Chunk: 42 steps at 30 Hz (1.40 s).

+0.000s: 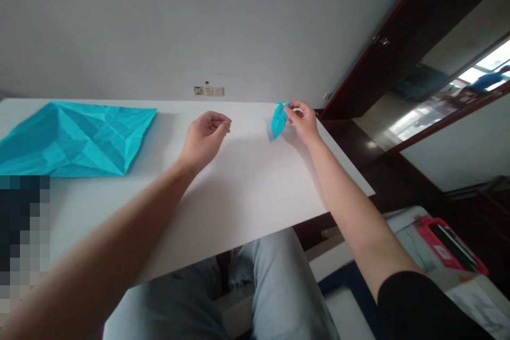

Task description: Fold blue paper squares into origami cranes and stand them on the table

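My right hand pinches a small folded piece of turquoise paper and holds it upright near the far right corner of the white table. My left hand hovers over the middle of the table with its fingers curled loosely inward, and nothing shows in it. A large creased sheet of turquoise paper lies flat at the far left of the table, well away from both hands.
A grey wall with a power socket strip stands behind the table. A dark wooden door frame is to the right. At the lower right a pink-cased device lies on a low surface. My legs are under the table's front edge.
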Each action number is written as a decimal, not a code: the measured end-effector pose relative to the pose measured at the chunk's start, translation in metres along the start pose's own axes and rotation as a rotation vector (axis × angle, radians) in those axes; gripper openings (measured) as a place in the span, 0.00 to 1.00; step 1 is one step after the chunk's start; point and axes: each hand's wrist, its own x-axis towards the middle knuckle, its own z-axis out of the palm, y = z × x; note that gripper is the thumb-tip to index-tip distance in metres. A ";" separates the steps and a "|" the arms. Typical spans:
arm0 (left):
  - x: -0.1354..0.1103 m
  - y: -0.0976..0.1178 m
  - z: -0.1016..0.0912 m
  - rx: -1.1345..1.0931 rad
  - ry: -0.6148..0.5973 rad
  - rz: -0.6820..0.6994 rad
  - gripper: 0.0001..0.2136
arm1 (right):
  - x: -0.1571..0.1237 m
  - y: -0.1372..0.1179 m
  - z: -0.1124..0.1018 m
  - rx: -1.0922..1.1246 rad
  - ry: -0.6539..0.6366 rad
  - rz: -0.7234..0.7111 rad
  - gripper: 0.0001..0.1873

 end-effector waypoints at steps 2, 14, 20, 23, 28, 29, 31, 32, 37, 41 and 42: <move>0.001 0.001 0.001 -0.009 -0.003 0.004 0.06 | 0.005 -0.008 -0.009 0.041 -0.049 0.068 0.32; -0.004 0.010 0.011 -0.134 -0.038 0.051 0.02 | 0.043 -0.029 -0.041 -0.303 -0.324 0.059 0.20; -0.008 0.013 0.009 -0.094 -0.061 0.050 0.03 | 0.051 -0.024 -0.057 -0.397 -0.311 0.088 0.17; -0.009 0.013 0.008 -0.090 -0.075 0.041 0.03 | 0.052 -0.020 -0.069 -0.378 -0.265 0.129 0.15; -0.011 0.012 0.008 -0.067 -0.088 0.037 0.06 | 0.059 -0.011 -0.093 -0.351 -0.186 0.204 0.13; -0.012 0.011 0.008 -0.060 -0.092 0.033 0.06 | 0.060 -0.009 -0.097 -0.371 -0.180 0.214 0.12; -0.012 0.009 0.008 -0.042 -0.100 0.021 0.07 | 0.065 -0.002 -0.104 -0.410 -0.146 0.223 0.12; -0.013 0.007 0.008 -0.033 -0.104 0.014 0.07 | 0.067 0.001 -0.107 -0.423 -0.124 0.221 0.12; -0.011 -0.001 0.007 -0.046 -0.115 -0.025 0.07 | 0.081 0.022 -0.113 -0.458 -0.037 0.207 0.09; -0.007 -0.006 0.005 -0.112 -0.086 -0.078 0.07 | 0.085 0.032 -0.103 -0.452 -0.047 0.198 0.06; -0.006 -0.007 0.005 -0.118 -0.079 -0.090 0.07 | 0.084 0.032 -0.099 -0.452 -0.055 0.200 0.07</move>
